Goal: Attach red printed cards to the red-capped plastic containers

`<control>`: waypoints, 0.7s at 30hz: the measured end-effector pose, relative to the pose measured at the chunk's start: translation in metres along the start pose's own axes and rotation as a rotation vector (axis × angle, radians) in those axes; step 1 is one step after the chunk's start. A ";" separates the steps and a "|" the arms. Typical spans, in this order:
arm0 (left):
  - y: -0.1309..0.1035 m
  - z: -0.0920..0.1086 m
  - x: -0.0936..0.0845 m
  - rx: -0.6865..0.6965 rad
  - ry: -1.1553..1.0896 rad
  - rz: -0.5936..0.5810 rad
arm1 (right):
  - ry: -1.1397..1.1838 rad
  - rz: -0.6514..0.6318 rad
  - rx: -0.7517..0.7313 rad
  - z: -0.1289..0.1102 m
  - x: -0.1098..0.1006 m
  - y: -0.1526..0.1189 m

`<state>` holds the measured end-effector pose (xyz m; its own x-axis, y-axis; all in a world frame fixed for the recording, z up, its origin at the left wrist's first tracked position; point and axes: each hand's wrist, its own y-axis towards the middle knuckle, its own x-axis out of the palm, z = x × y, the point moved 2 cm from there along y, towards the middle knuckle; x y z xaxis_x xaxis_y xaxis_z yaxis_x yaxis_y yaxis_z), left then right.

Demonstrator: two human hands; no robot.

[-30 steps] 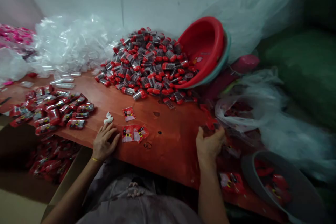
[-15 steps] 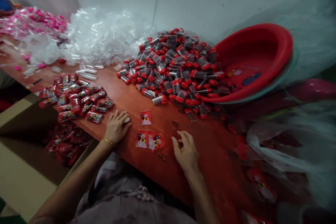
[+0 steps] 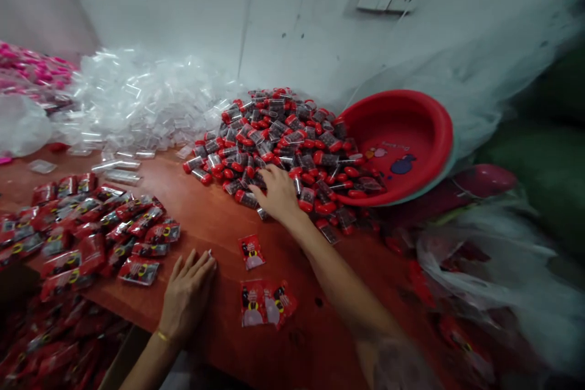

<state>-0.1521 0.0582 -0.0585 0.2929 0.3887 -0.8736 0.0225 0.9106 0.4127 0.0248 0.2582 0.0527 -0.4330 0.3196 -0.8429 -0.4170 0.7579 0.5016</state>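
Observation:
My right hand is at the front edge of a heap of small clear containers with red ends. Its thumb and fingers are apart, over the nearest containers; no firm hold on one shows. My left hand, with a yellow band at the wrist, lies on the red-brown tabletop, fingers stretched out. Between my forearms are flat red printed sachets: one alone, and overlapping ones nearer to me. Left of my left hand is a spread of filled red packets.
Behind lies a pile of clear plastic pieces, with pink pieces at far left. A red basin tilts against the heap's right side. Plastic bags crowd the right. More red packets lie below the table's left edge.
My right hand has moved forward from beside the sachets to the heap of containers. My left hand stays on the table. The camera view has shifted, bringing wall sockets into sight.

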 end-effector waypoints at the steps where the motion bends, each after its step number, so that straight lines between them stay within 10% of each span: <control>1: 0.000 0.001 -0.001 -0.001 -0.005 0.018 | -0.032 -0.032 -0.039 -0.005 0.011 0.023; 6: 0.050 0.022 -0.015 0.110 -0.093 0.039 | -0.144 -0.202 -0.089 -0.002 0.059 0.085; 13: 0.186 0.061 0.020 0.133 -0.065 -0.122 | -0.170 -0.214 -0.164 0.025 0.060 0.074; 21: 0.200 0.068 0.052 0.137 0.268 -0.166 | -0.137 -0.164 -0.166 0.036 0.060 0.063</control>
<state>-0.0678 0.2514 -0.0037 0.0130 0.2769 -0.9608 0.1820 0.9442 0.2746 0.0012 0.3456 0.0265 -0.2411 0.2829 -0.9284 -0.6025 0.7062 0.3717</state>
